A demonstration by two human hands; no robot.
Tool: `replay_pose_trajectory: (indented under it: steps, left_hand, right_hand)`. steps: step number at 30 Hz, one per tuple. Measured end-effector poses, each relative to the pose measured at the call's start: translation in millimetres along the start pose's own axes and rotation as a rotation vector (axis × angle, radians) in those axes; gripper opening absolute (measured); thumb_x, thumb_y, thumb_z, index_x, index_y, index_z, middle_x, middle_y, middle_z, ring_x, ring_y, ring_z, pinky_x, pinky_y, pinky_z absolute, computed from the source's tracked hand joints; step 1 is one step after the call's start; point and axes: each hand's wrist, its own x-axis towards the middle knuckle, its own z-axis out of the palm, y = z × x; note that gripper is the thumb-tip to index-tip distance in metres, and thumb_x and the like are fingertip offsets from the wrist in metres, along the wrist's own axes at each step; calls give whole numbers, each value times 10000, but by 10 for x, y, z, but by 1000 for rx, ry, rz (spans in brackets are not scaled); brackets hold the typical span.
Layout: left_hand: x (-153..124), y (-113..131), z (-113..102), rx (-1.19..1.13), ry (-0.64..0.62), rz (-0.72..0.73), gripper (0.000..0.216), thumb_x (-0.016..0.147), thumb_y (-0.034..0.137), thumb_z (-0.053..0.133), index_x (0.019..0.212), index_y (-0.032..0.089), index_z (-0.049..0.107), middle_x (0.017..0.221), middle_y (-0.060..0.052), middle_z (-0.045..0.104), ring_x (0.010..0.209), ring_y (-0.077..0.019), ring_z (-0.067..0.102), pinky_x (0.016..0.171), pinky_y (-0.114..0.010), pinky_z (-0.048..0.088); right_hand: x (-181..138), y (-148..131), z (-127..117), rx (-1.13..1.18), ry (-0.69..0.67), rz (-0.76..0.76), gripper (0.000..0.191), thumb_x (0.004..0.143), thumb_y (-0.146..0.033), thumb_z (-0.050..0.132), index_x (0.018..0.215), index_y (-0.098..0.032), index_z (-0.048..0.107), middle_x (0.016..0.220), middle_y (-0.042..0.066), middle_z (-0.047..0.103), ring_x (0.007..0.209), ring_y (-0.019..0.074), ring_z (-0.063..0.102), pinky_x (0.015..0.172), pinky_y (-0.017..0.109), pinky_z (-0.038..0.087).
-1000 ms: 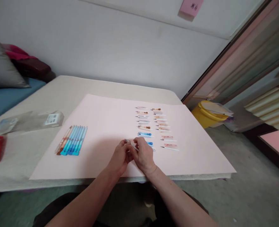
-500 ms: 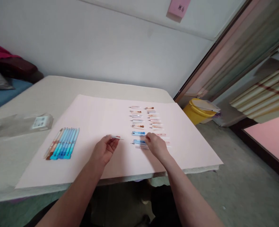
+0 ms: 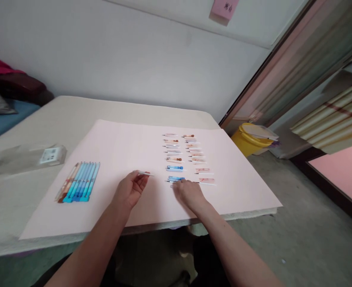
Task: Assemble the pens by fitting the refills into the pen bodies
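Note:
My left hand is over the pink sheet, thumb and fingers pinching a thin whitish pen part whose tip points right. My right hand rests low at the near end of the left column of pen parts, fingers closed and bent down. Its fingertips touch the sheet beside a blue pen barrel with a slim refill next to it; what they hold is hidden. Just beyond lies another blue pen barrel. Right of the hand is a pink pen barrel with a refill.
Two columns of pen barrels and refills run up the pink sheet. At left lies a row of several blue and brown pens. Beyond it is a clear plastic bag with a label. A yellow bin stands right of the table.
My right hand has moved a little left and toward me, uncovering the pink barrels and refills at the near end of the right column. My left hand has barely shifted, still holding the whitish pen part.

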Motion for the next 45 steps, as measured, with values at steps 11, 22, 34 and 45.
replay_pose_trajectory:
  steps: [11, 22, 34, 45]
  left_hand:
    - [-41, -39, 2, 96, -33, 112, 87, 804, 92, 531, 731, 138, 517, 702, -100, 668, 636, -141, 650, 599, -235, 554]
    - [-34, -85, 1, 123, -27, 159, 96, 787, 98, 557, 735, 156, 501, 671, -71, 653, 613, -138, 645, 600, -247, 549]
    - [-106, -125, 57, 242, -38, 227, 100, 776, 170, 590, 770, 171, 490, 684, -58, 659, 622, -145, 648, 614, -264, 530]
    - [-129, -206, 29, 361, -79, 277, 232, 697, 331, 673, 825, 186, 545, 792, -49, 686, 705, -144, 638, 680, -276, 472]
  right_hand:
    - [-74, -213, -183, 175, 171, -153, 154, 875, -230, 454, 968, -214, 575, 888, 26, 657, 735, 161, 594, 543, 252, 287]
    - [-89, -236, -183, 305, 316, -197, 134, 877, -204, 458, 936, -215, 578, 874, 25, 622, 786, 151, 563, 597, 236, 326]
    - [-69, -267, -159, 377, 336, -220, 116, 874, -184, 464, 918, -206, 568, 868, 32, 601, 801, 160, 553, 635, 242, 375]
    - [-4, -423, -25, 679, 451, -226, 154, 888, -206, 433, 927, -199, 582, 853, 54, 616, 786, 169, 578, 693, 272, 443]
